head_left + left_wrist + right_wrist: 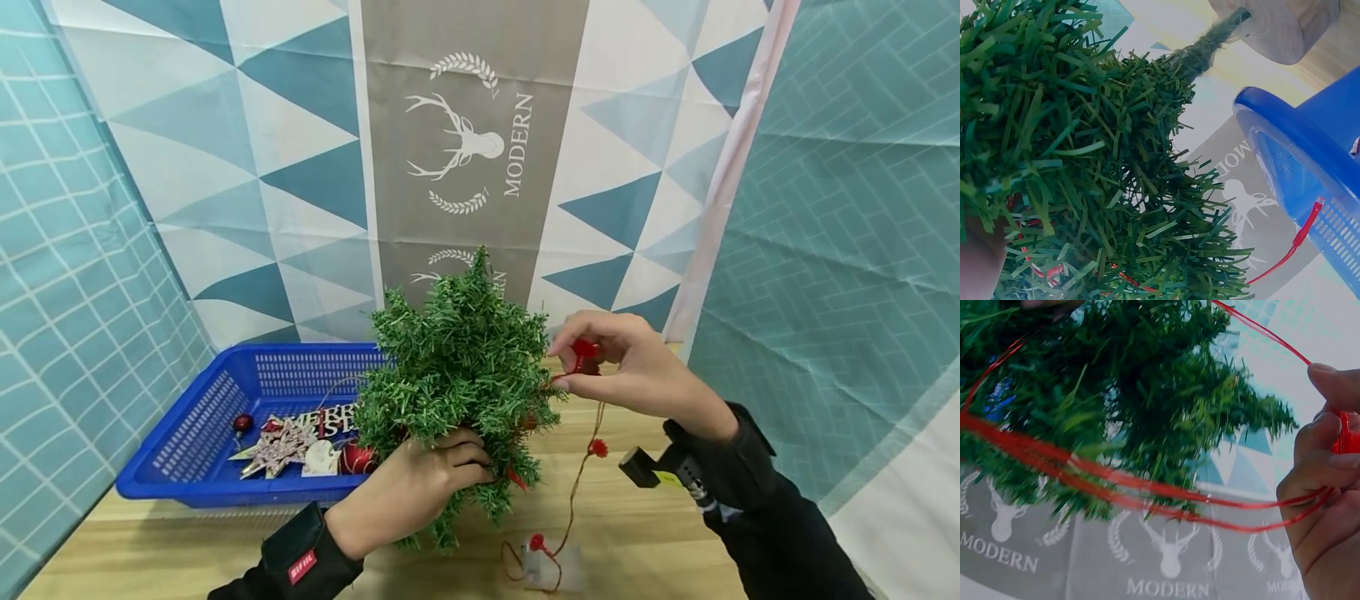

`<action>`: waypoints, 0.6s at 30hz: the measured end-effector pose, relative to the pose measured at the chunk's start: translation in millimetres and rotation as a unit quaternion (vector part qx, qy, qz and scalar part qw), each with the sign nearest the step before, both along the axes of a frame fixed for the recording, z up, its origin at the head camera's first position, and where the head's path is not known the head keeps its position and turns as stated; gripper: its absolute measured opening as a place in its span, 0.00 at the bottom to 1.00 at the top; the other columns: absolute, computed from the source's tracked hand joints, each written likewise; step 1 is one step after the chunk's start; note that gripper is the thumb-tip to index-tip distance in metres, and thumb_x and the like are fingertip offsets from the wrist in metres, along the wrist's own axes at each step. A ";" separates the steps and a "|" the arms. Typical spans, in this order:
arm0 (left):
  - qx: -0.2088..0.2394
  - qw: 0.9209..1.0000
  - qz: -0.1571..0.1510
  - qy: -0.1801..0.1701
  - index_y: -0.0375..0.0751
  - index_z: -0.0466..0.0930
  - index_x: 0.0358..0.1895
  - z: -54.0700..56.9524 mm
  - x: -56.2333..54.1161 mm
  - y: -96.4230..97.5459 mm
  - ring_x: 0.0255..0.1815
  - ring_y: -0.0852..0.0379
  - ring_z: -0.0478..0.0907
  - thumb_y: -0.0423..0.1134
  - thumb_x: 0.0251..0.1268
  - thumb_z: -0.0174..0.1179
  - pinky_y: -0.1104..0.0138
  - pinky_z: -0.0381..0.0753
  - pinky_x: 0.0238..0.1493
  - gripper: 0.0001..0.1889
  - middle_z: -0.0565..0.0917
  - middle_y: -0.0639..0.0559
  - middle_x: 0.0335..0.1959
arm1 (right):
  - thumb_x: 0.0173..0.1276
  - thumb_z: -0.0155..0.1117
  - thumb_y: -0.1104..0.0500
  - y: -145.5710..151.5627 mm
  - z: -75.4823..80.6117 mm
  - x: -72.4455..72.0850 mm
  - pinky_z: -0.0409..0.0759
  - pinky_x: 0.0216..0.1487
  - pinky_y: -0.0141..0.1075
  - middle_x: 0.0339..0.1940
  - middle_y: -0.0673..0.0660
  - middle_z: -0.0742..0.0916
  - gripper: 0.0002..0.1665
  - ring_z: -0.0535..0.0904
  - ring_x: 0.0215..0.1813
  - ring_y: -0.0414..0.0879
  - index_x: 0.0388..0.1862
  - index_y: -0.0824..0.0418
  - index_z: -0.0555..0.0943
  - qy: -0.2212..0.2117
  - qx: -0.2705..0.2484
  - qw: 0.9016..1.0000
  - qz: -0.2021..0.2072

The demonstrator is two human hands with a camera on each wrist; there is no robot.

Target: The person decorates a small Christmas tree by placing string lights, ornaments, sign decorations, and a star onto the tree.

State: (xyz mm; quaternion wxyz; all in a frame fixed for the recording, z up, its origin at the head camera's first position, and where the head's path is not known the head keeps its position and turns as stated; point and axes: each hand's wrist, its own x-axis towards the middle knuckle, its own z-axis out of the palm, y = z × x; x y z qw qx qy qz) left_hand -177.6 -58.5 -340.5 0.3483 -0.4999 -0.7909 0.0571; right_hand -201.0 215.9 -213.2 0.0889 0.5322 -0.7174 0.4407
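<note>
Grip of the right hand (637, 367) is narrow, pinching one wire (576, 490) between thumb and fingers beside the tree. As for the left hand (431, 479), its fingers reach into the greenery, and what they hold, if anything, cannot be told. Two black sleeves (787, 533) cover the arms.

Nearest on the counter (637, 542) lies one pale box (572, 568), with the wire looping over it. The wire bears three red tufts (597, 448) in plain sight: one at the right hand, two lower down. One green tree (465, 358) stands between the hands; the left wrist view shows its trunk running to one wooden base (1291, 34), and one red tip (1309, 224) jutting past the needles.

Farther left, partly behind the tree, sits one blue basket (135, 479). It holds two red balls (242, 423), one glittery star (281, 446), one small white piece (321, 460) and one set of white letters (337, 418).

Behind everything hangs patterned cloth (300, 125); the right wrist view shows three deer heads (1170, 556) on its grey band.
</note>
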 end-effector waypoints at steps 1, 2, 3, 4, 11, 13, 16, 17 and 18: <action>-0.002 1.000 0.001 0.001 0.54 0.79 0.44 0.2 -0.4 -0.2 0.47 0.63 0.76 0.28 0.74 0.15 0.76 0.68 0.28 0.34 0.79 0.59 0.44 | 0.58 0.66 0.76 -3.5 2.3 0.6 0.69 0.28 0.34 0.37 0.53 0.79 0.20 0.68 0.29 0.41 0.47 0.61 0.77 0.006 0.014 1.000 -0.002; -0.005 1.000 0.002 0.003 0.54 0.78 0.45 0.3 -0.7 -0.5 0.47 0.62 0.75 0.28 0.75 0.14 0.76 0.69 0.31 0.34 0.78 0.58 0.44 | 0.59 0.66 0.75 -7.0 4.5 1.5 0.69 0.28 0.34 0.38 0.53 0.79 0.19 0.69 0.30 0.40 0.47 0.61 0.77 0.011 0.027 1.000 -0.004; -0.006 1.000 0.002 0.002 0.54 0.78 0.45 0.7 -0.9 -0.7 0.46 0.62 0.75 0.28 0.75 0.13 0.76 0.70 0.33 0.35 0.78 0.58 0.44 | 0.60 0.65 0.73 -10.5 6.6 2.5 0.69 0.29 0.35 0.39 0.52 0.79 0.18 0.69 0.31 0.40 0.48 0.61 0.77 0.016 0.039 0.999 -0.008; -0.008 1.000 0.003 0.002 0.53 0.78 0.45 0.9 -1.1 -0.9 0.46 0.62 0.75 0.29 0.75 0.13 0.77 0.69 0.33 0.35 0.78 0.58 0.44 | 0.61 0.66 0.72 -14.3 8.4 2.9 0.70 0.29 0.34 0.39 0.51 0.80 0.16 0.69 0.31 0.39 0.47 0.61 0.77 0.024 0.048 0.998 -0.016; -0.007 1.000 0.000 -0.007 0.52 0.79 0.46 2.4 -2.8 -2.2 0.46 0.62 0.76 0.25 0.71 0.39 0.75 0.71 0.30 0.20 0.78 0.57 0.44 | 0.64 0.64 0.69 -28.8 -0.9 -12.1 0.70 0.25 0.35 0.35 0.46 0.78 0.11 0.70 0.32 0.38 0.45 0.62 0.78 0.076 0.027 0.992 -0.100; -0.009 1.000 0.002 -0.019 0.52 0.80 0.47 2.9 -2.3 -2.1 0.49 0.61 0.76 0.25 0.62 0.54 0.75 0.72 0.27 0.17 0.79 0.56 0.46 | 0.64 0.64 0.69 -26.8 -6.6 -15.4 0.70 0.24 0.36 0.36 0.47 0.79 0.11 0.71 0.33 0.38 0.46 0.62 0.79 0.063 0.018 0.989 -0.133; -0.004 1.000 0.004 -0.029 0.49 0.81 0.49 5.8 3.0 -0.8 0.54 0.58 0.76 0.27 0.53 0.62 0.75 0.75 0.27 0.20 0.80 0.54 0.50 | 0.64 0.63 0.69 -23.1 -13.3 -15.2 0.71 0.26 0.36 0.36 0.50 0.80 0.11 0.73 0.36 0.39 0.45 0.62 0.79 0.033 0.007 0.985 -0.169; 0.005 1.000 -0.004 -0.026 0.48 0.82 0.49 7.9 6.6 0.2 0.54 0.57 0.77 0.27 0.53 0.60 0.75 0.77 0.29 0.20 0.81 0.54 0.50 | 0.64 0.64 0.69 -22.1 -15.1 -14.9 0.71 0.27 0.35 0.37 0.51 0.80 0.11 0.73 0.36 0.40 0.45 0.62 0.79 0.023 0.002 0.984 -0.174; 0.020 0.999 -0.021 -0.016 0.46 0.83 0.49 10.7 10.8 2.4 0.53 0.57 0.78 0.28 0.55 0.57 0.75 0.78 0.30 0.17 0.82 0.53 0.50 | 0.64 0.64 0.69 -21.0 -17.2 -14.8 0.72 0.28 0.35 0.37 0.51 0.80 0.11 0.73 0.37 0.40 0.45 0.62 0.79 0.014 0.000 0.984 -0.180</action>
